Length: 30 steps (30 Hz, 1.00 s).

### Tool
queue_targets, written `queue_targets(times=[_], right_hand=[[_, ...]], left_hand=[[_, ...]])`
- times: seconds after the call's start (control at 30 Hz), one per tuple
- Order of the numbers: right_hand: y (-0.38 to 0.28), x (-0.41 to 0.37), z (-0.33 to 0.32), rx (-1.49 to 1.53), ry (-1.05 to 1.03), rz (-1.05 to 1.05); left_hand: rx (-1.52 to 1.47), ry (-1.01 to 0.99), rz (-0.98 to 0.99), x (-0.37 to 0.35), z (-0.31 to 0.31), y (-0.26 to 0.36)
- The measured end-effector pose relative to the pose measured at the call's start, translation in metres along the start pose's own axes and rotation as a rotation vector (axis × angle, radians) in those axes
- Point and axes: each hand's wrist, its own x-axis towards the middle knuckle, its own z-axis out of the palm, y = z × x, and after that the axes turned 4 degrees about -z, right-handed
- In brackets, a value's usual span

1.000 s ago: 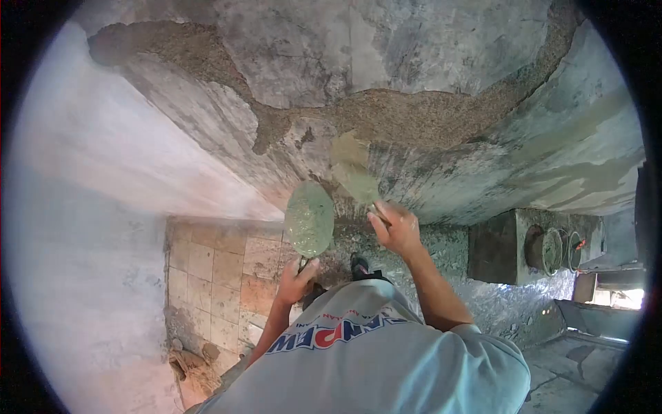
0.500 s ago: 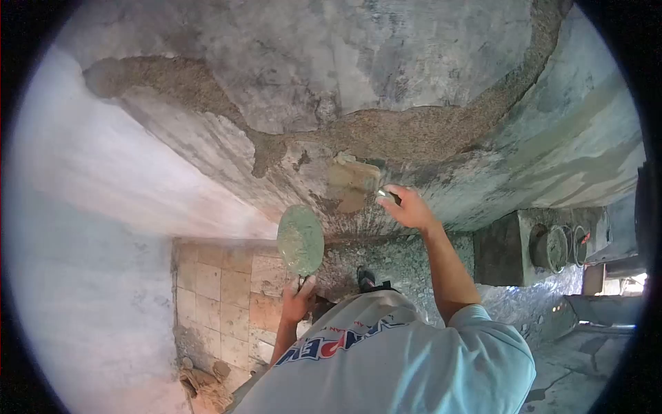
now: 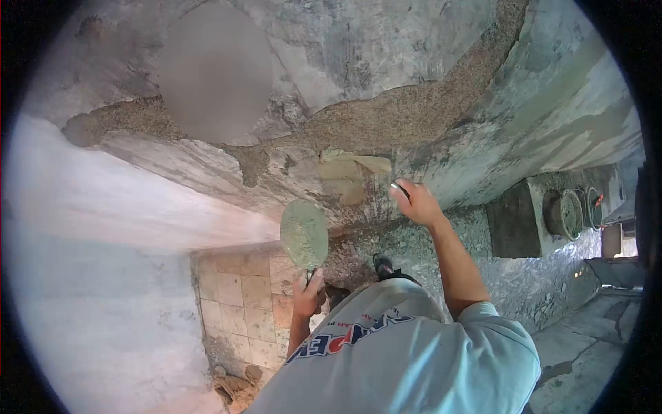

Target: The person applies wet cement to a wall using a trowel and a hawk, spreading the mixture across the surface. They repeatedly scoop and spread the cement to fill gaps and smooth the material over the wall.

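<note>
My left hand (image 3: 308, 295) is closed around the handle of an oval mortar hawk (image 3: 304, 234), which carries a layer of wet grey-green mortar. Closed on a trowel handle, my right hand (image 3: 418, 203) is close to the wall. The trowel blade is hard to tell from the mortar near it. A damp mortar patch (image 3: 343, 185) lies on the stained wall (image 3: 441, 169), left of my right hand. Above it runs a rough band of exposed grainy render (image 3: 386, 114).
A concrete block (image 3: 514, 221) stands to the right, with a bucket (image 3: 564, 214) on it. Rubble (image 3: 448, 248) covers the floor at the wall's foot; tiles (image 3: 241, 297) lie at the left. A pale side wall (image 3: 131, 297) adjoins. A blurred grey oval hides part of the upper wall.
My right hand has shifted slightly right, and the mortar by the trowel has a changed outline. The hawk has stayed nearly in place. My view has turned a little.
</note>
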Motion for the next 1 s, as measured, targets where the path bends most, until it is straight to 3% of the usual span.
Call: queue_targets(times=[0.17,0.27,0.4,0.6,0.8,0.9,1.0], right_hand=[[-0.001,-0.032,0.010,-0.179,0.081,-0.022],[-0.036,-0.011,0.013,-0.088,0.065,-0.061],[-0.046,0.017,0.027,-0.143,-0.027,0.147],[-0.027,0.013,0.007,0.041,-0.004,0.135],[0.004,-0.040,0.020,-0.030,0.168,0.142],[0.005,-0.051,0.043,0.039,0.156,0.085],[-0.028,-0.047,0.082,0.309,0.200,0.121]], left_hand=[[0.006,0.003,0.016,0.000,-0.009,-0.010],[0.012,0.001,-0.049,-0.008,-0.004,-0.001],[0.047,-0.031,-0.008,0.000,-0.010,-0.009],[-0.004,-0.013,0.009,0.005,-0.005,-0.005],[-0.006,0.007,-0.036,-0.007,-0.017,-0.007],[0.020,0.019,-0.001,-0.007,-0.024,-0.015],[0.011,0.043,0.029,-0.008,-0.021,-0.013]])
